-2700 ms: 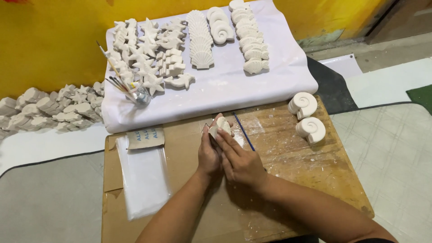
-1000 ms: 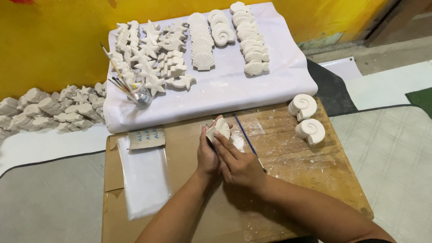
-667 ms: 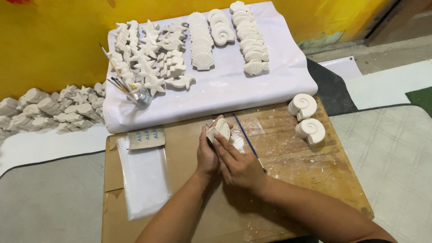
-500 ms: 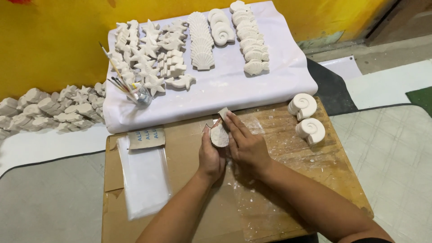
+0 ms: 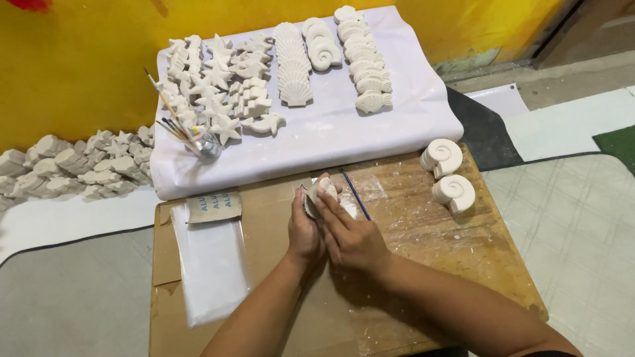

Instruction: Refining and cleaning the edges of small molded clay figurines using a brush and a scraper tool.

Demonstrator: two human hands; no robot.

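Note:
My left hand (image 5: 303,233) grips a small white plaster shell piece (image 5: 327,190) above the wooden board (image 5: 423,231). My right hand (image 5: 350,233) presses against that piece, its fingers holding a small grey scrap that looks like sandpaper (image 5: 309,196) on it. Both hands sit close together at the middle of the board. White dust lies on the wood under them. A thin blue pencil-like stick (image 5: 356,194) rests just right of the hands.
Two finished white spiral shells (image 5: 442,156) (image 5: 455,192) stand at the board's right. A white cloth (image 5: 397,112) behind carries rows of plaster stars, shells and fish, plus a glass of brushes (image 5: 206,147). Clear plastic bags (image 5: 210,264) lie on cardboard at left. More castings (image 5: 73,165) are piled far left.
The hands have stayed in place, turning the piece. Half a second ago my right hand lifted above the piece; now it is lowered against it again.

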